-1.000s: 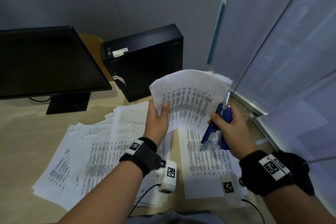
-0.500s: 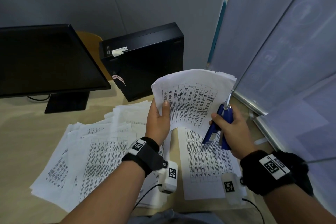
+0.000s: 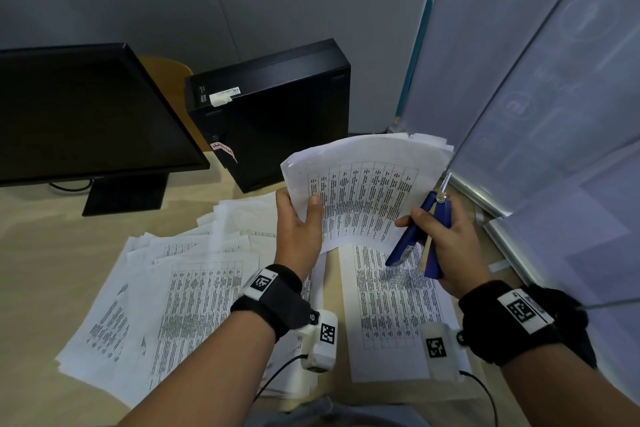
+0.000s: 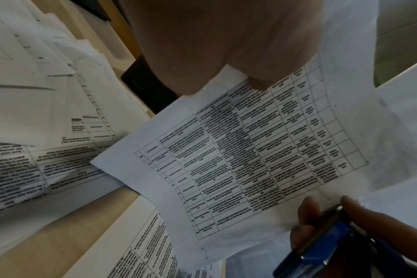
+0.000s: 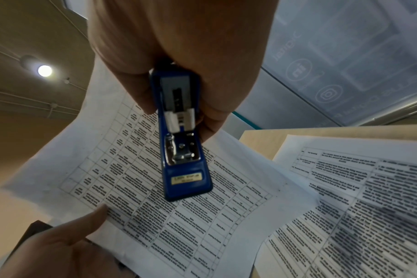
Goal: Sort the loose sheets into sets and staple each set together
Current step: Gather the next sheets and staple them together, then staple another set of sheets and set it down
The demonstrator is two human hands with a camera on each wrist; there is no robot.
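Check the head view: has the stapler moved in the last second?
No. The stapler, gripped by the right hand, sits at the same spot over the sheet on the desk below; the slight shift matches the camera's.

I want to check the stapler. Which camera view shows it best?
The right wrist view: the blue stapler fills the centre, its metal inside visible. The head view shows it sideways in the right hand. The left wrist view shows only one blurred end, bottom right.

Office desk: monitor (image 3: 79, 114), computer tower (image 3: 273, 114), partition (image 3: 540, 55).
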